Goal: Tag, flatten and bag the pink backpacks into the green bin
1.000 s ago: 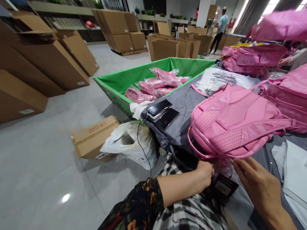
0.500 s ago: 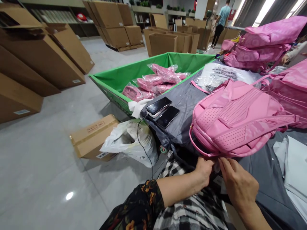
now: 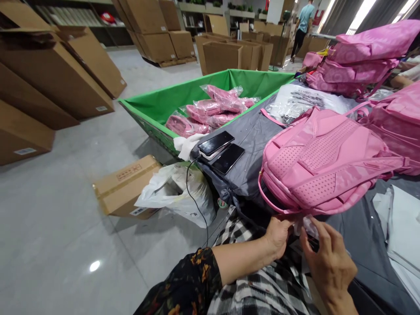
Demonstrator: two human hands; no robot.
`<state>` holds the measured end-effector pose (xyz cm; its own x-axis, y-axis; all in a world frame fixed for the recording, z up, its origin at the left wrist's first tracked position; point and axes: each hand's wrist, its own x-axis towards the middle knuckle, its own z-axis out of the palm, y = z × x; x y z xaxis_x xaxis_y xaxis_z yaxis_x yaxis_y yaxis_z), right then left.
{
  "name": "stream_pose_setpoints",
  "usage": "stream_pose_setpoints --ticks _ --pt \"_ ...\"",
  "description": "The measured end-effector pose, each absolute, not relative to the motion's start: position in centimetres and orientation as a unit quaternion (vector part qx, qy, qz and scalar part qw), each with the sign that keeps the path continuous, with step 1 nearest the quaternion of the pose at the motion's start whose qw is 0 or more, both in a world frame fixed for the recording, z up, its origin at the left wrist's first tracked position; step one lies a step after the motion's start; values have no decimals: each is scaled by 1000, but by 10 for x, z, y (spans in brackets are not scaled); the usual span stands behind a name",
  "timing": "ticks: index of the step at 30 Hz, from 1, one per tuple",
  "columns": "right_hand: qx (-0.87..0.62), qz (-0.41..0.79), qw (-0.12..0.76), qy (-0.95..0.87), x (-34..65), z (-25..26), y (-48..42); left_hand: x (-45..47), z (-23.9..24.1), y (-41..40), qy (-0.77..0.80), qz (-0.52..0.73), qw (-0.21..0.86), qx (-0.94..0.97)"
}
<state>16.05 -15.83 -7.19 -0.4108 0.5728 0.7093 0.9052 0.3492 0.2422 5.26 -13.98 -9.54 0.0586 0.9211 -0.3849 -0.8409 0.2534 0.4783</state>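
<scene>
A pink backpack [image 3: 324, 162] lies back-panel up on the grey-covered table [image 3: 252, 131], straps facing me. My left hand [image 3: 278, 234] is closed at the near bottom edge of the backpack, fingers curled under it. My right hand [image 3: 330, 262] pinches a small clear plastic piece [image 3: 306, 225] hanging at that same edge. What the left fingers hold is hidden beneath the bag.
Two phones [image 3: 221, 151] lie on the table's left corner with a cable hanging down. A green bin [image 3: 170, 103] holds bagged pink items. More pink backpacks [image 3: 361, 57] are stacked at the right. Cardboard boxes [image 3: 124, 186], a white plastic bag [image 3: 177, 192] and a distant person [image 3: 303, 24] stand around.
My right hand has drawn in from the dark tag to the backpack's bottom edge and now pinches the clear plastic. The left hand has stayed put.
</scene>
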Motion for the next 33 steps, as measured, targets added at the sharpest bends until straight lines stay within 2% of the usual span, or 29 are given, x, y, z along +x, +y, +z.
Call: stream_pose_setpoints --ticks 3,12,17,22,33 --pt "-470 -345 266 -767 167 -64 -151 54 -98 -139 317 618 716 70" --pt "-462 -184 326 -804 187 -33 -131 62 -94 -132 380 630 674 65" --pt "-440 -268 276 -812 160 -26 -135 64 -84 -134 372 620 688 53" --pt "-442 -277 228 -822 135 -43 -138 59 -89 -136 363 610 702 44" --pt "-447 -283 206 -823 149 -74 -164 46 -99 -140 323 587 739 73"
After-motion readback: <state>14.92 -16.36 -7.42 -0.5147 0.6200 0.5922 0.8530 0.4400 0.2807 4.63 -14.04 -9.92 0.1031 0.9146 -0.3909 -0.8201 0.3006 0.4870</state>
